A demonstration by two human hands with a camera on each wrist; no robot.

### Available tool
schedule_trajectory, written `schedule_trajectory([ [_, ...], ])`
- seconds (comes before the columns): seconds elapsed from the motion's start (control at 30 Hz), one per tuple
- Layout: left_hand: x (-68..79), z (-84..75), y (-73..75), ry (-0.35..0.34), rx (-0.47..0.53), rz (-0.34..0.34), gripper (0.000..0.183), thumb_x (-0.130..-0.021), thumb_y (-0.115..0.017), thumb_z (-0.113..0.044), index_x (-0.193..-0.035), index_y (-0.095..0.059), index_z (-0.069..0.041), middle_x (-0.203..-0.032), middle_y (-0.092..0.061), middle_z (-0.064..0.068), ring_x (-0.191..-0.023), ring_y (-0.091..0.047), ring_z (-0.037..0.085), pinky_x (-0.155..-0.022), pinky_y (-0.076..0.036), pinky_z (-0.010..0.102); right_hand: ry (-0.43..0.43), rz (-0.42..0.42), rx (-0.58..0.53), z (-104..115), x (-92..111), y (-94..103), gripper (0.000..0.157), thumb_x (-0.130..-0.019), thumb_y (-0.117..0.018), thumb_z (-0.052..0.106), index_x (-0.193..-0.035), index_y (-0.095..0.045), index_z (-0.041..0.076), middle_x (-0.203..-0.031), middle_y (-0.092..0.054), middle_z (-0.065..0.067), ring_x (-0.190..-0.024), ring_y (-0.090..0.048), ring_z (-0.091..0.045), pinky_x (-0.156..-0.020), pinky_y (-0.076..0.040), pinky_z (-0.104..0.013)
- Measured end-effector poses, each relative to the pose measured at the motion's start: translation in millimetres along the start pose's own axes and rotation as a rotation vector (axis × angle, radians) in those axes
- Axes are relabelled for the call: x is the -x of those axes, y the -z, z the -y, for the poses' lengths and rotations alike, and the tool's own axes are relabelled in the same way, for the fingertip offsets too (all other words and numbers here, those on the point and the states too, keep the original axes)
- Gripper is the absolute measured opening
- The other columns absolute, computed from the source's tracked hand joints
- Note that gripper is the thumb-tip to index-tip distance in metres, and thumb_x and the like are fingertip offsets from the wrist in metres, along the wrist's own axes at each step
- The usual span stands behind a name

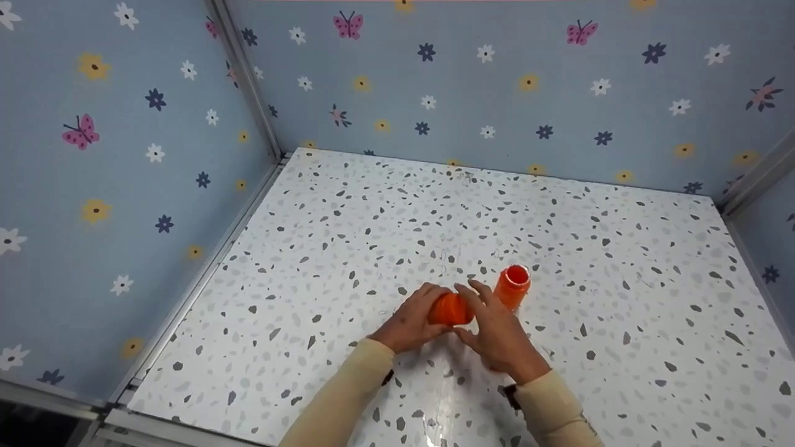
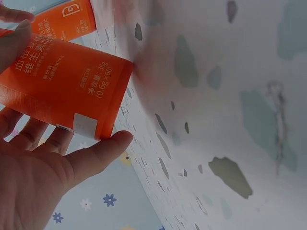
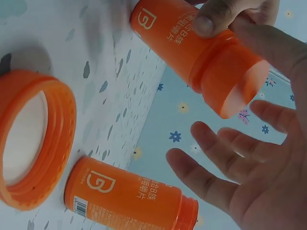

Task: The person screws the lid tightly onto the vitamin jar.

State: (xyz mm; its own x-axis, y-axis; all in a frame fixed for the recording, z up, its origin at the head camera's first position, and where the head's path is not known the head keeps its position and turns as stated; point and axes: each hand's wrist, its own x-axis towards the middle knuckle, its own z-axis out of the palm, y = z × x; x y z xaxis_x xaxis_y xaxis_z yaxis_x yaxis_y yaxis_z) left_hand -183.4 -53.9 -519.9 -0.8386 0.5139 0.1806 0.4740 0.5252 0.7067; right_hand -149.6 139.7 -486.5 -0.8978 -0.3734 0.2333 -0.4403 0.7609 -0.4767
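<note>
My left hand (image 1: pixel 413 320) grips an orange bottle (image 2: pixel 67 81) with white printing, its thumb (image 3: pixel 205 25) pressed on the bottle's side. The bottle is tilted, its base close to the tabletop, and an orange cap (image 3: pixel 235 76) sits on its mouth. Around that capped end, my right hand (image 1: pixel 497 332) spreads its loosely bent fingers, holding nothing between them. A second orange bottle (image 1: pixel 512 290) stands uncapped just beyond the right hand, its round mouth facing up. Close to the right wrist camera lies a loose orange cap (image 3: pixel 57 100) with a white inside; the head view hides it.
A white tabletop (image 1: pixel 298 261) with grey speckles lies under the hands. Blue panels (image 1: pixel 472 81) with flowers and butterflies rise at the back and sides. Grey metal framing (image 1: pixel 245 87) runs along the corner and the table's left edge.
</note>
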Motion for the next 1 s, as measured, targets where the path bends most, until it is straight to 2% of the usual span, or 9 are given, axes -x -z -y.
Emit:
schedule_trajectory([
  [0.13,-0.2,0.5,0.9,-0.010,0.015,-0.006,0.056,-0.085,-0.081,-0.012,-0.133,-0.053,-0.009,-0.129,-0.054,0.004,-0.117,-0.056,0.019,-0.103,-0.047,0.037,0.009,0.013,-0.029,1.1,0.1,0.5,0.069,-0.079,-0.083,0.006,-0.141,-0.052,0.008,-0.134,-0.055,-0.010,-0.113,-0.061,-0.030,-0.095,-0.052,-0.046],
  [0.27,-0.3,1.1,0.3,-0.018,0.022,-0.009,0.055,-0.085,-0.081,-0.013,-0.132,-0.053,-0.010,-0.127,-0.054,0.004,-0.116,-0.056,0.019,-0.102,-0.047,0.036,-0.032,0.019,-0.052,3.6,0.0,0.5,0.070,-0.079,-0.083,0.006,-0.141,-0.051,0.006,-0.129,-0.057,-0.010,-0.111,-0.062,-0.027,-0.095,-0.053,-0.044],
  [0.57,-1.4,0.7,0.8,0.019,0.017,0.012,0.055,-0.087,-0.080,-0.020,-0.134,-0.053,-0.011,-0.128,-0.054,0.003,-0.114,-0.056,0.017,-0.102,-0.047,0.034,-0.123,0.008,-0.068,6.7,-2.7,-2.7,0.065,-0.084,-0.082,0.022,-0.139,-0.054,-0.002,-0.116,-0.062,-0.015,-0.099,-0.063,-0.029,-0.091,-0.055,-0.043],
  [0.77,-1.4,1.1,1.2,0.011,0.013,0.007,0.054,-0.087,-0.079,-0.020,-0.134,-0.053,-0.011,-0.128,-0.053,0.004,-0.113,-0.056,0.018,-0.101,-0.048,0.033,-0.136,-0.029,-0.069,5.3,-3.9,-4.6,0.064,-0.085,-0.080,0.033,-0.132,-0.058,-0.004,-0.109,-0.064,-0.015,-0.085,-0.059,-0.025,-0.077,-0.055,-0.038],
  [0.87,-0.6,1.4,1.1,0.005,0.017,0.001,0.054,-0.087,-0.079,-0.022,-0.133,-0.053,-0.011,-0.127,-0.053,0.004,-0.111,-0.056,0.018,-0.100,-0.049,0.033,-0.123,-0.045,-0.040,4.3,-3.7,-5.0,0.070,-0.083,-0.080,0.040,-0.133,-0.057,-0.003,-0.113,-0.064,-0.016,-0.087,-0.062,-0.027,-0.078,-0.056,-0.040],
  [1.0,0.0,1.4,0.5,0.007,0.019,0.005,0.055,-0.087,-0.080,-0.019,-0.133,-0.053,-0.010,-0.128,-0.054,0.005,-0.113,-0.056,0.019,-0.101,-0.048,0.035,-0.076,-0.044,0.016,3.7,-2.3,-2.9,0.081,-0.078,-0.085,0.039,-0.142,-0.051,0.003,-0.131,-0.058,-0.018,-0.103,-0.065,-0.034,-0.086,-0.056,-0.049],
])
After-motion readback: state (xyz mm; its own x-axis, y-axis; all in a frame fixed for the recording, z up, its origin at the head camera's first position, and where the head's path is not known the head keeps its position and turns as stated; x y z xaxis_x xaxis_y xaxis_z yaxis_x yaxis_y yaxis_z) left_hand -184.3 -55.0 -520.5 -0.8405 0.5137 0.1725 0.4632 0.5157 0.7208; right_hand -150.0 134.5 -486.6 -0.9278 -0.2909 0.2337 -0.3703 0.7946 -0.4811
